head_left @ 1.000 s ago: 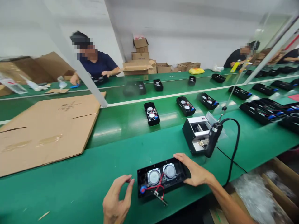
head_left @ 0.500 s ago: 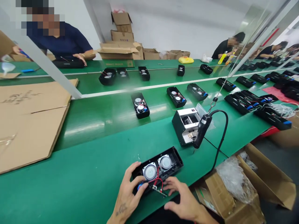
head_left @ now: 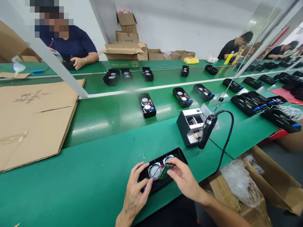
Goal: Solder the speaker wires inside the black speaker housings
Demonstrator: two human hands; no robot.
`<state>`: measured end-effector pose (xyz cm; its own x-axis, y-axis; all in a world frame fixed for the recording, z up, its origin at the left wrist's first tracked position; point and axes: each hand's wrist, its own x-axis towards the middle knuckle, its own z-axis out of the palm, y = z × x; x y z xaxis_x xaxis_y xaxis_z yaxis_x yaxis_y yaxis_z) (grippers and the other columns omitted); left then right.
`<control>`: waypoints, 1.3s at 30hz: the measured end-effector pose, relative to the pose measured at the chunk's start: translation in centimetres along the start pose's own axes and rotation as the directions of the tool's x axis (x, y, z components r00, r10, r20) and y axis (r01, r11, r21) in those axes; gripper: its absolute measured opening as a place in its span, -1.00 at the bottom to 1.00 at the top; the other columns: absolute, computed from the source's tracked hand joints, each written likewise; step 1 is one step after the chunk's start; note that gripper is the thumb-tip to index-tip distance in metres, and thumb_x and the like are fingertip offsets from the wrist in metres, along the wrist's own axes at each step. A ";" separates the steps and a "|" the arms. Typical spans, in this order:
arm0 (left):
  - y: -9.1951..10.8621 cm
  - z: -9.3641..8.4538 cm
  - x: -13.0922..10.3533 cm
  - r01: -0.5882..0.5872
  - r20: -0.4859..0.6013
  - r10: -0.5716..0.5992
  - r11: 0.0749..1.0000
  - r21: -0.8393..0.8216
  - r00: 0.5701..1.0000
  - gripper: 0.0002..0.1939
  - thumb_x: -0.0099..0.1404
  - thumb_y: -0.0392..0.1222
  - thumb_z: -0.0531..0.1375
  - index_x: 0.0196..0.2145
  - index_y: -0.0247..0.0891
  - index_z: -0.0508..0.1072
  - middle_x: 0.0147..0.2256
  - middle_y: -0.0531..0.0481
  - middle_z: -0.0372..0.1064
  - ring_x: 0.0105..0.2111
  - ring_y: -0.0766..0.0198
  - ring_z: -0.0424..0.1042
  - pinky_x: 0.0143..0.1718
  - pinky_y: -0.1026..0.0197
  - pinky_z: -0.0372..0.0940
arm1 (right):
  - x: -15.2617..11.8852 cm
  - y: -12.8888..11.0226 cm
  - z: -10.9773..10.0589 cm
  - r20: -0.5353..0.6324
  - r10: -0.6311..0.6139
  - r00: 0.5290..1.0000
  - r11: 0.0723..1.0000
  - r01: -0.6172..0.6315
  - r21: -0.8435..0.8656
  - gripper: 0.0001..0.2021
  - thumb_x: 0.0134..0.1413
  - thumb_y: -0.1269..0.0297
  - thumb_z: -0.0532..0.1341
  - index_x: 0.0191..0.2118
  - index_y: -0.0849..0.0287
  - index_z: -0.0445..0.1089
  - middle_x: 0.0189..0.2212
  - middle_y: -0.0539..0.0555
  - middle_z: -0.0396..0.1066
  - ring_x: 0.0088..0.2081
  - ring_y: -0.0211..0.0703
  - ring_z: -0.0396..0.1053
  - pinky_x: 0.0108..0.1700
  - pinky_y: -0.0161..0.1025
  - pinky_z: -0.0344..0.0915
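A black speaker housing (head_left: 180, 155) with two round silver drivers lies at the near edge of the green table (head_left: 94, 176). My left hand (head_left: 137, 189) grips its left end, fingers spread over the rim. My right hand (head_left: 183, 178) pinches a small green circuit board (head_left: 166, 170) above the drivers, with red wires running from it into the housing.
A hanging black electric screwdriver (head_left: 206, 132) with a looped cable dangles beside a black-and-white box (head_left: 189, 124). More open housings ride the conveyor (head_left: 148, 107). Flat cardboard (head_left: 33, 123) lies at left. Open cartons (head_left: 258, 186) stand at lower right. Other people work across the belt.
My right hand picked up the circuit board from the front of the housing and lifted it over the drivers. My left hand stayed on the housing's left end.
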<state>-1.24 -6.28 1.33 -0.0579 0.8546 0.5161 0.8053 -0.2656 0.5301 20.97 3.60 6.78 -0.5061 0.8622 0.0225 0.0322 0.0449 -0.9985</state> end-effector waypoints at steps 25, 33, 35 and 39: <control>2.2 -0.2 -0.1 -0.089 0.268 0.034 0.977 0.195 0.963 -0.68 0.23 -0.15 0.50 -0.07 -0.13 0.61 0.36 -0.16 0.39 0.48 -0.33 0.14 0.48 -0.57 0.03 | 2.7 -0.7 -1.4 0.744 0.087 0.663 0.533 0.600 -0.597 -0.64 0.27 0.55 0.19 0.01 0.09 0.64 -0.16 0.12 0.73 -0.13 -0.08 0.59 -0.17 -0.22 0.27; 2.0 0.0 -0.1 -0.160 0.315 0.089 0.965 0.207 0.945 -0.80 0.30 -0.10 0.44 -0.13 -0.13 0.64 0.27 -0.05 0.49 0.54 -0.38 -0.02 0.53 -0.61 -0.15 | 1.9 -1.1 -1.2 0.718 0.094 0.690 0.517 0.582 -0.627 -0.71 0.15 0.48 0.25 -0.05 0.14 0.61 -0.19 0.14 0.72 -0.18 -0.03 0.61 -0.14 -0.17 0.26; 2.2 0.2 -0.2 -0.166 0.328 0.086 0.960 0.225 0.941 -0.79 0.28 -0.13 0.45 -0.13 -0.14 0.64 0.28 -0.05 0.48 0.54 -0.44 -0.07 0.51 -0.67 -0.21 | 1.7 -0.7 -1.4 0.715 0.074 0.695 0.523 0.584 -0.621 -0.70 0.17 0.49 0.24 -0.02 0.14 0.58 -0.14 0.13 0.72 -0.12 -0.03 0.61 -0.01 -0.12 0.27; 2.2 0.6 0.3 -0.177 0.336 0.090 0.956 0.235 0.938 -0.65 0.23 -0.15 0.50 -0.03 -0.13 0.65 0.28 -0.06 0.49 0.52 -0.57 -0.04 0.44 -0.80 -0.42 | 1.3 -0.6 -1.4 0.742 0.086 0.665 0.463 0.633 -0.620 -0.70 0.16 0.56 0.21 -0.02 0.18 0.49 -0.15 0.14 0.69 -0.10 -0.02 0.60 0.12 -0.07 0.24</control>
<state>0.86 -6.29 2.22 0.2168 0.9271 0.3058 0.9187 -0.2997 0.2573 21.53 5.43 7.44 -0.9733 0.2023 -0.1088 0.2295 0.8794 -0.4172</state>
